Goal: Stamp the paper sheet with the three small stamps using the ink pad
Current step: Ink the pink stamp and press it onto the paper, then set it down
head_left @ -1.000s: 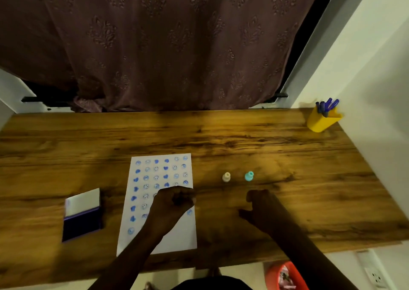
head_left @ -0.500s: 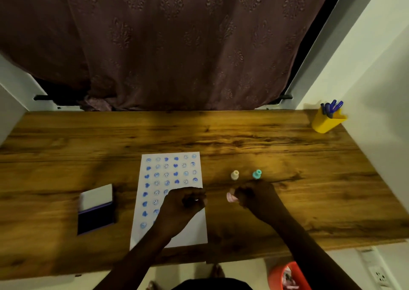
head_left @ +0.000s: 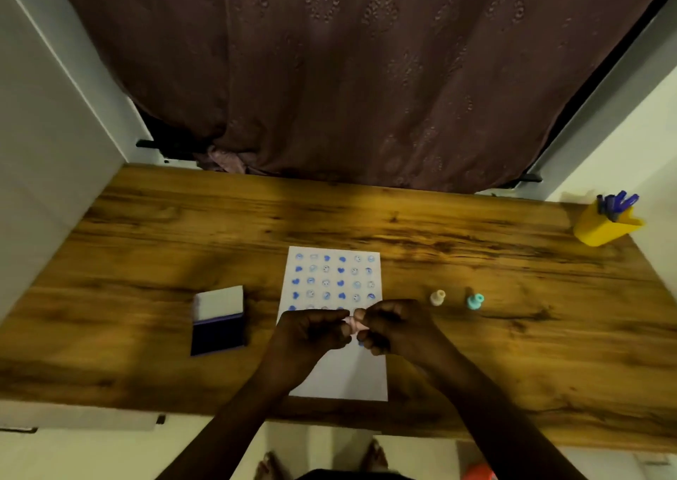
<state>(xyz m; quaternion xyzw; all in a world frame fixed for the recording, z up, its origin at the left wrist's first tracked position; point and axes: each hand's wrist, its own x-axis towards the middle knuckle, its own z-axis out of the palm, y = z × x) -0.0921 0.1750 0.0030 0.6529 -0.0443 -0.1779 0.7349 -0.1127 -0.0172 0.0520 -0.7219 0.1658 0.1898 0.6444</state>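
A white paper sheet [head_left: 339, 373] lies on the wooden desk [head_left: 513, 333], its upper half covered with rows of blue stamp prints. Over its middle my left hand [head_left: 311, 333] and my right hand [head_left: 397, 327] meet, both pinching a small pink stamp [head_left: 354, 323] between their fingertips. To the right of the sheet stand a beige stamp [head_left: 437, 297] and a teal stamp [head_left: 475, 301]. The open ink pad [head_left: 218, 320], dark blue with a white lid, lies left of the sheet.
A yellow pen holder [head_left: 604, 225] with blue pens stands at the desk's far right corner. A brown curtain [head_left: 348, 76] hangs behind the desk. White walls flank both sides. A red object [head_left: 478, 472] sits on the floor at the lower right.
My right hand picked up the pink stamp beside the sheet and carried it left to my left hand above the paper. The camera view shifted, so the desk items appear further right.
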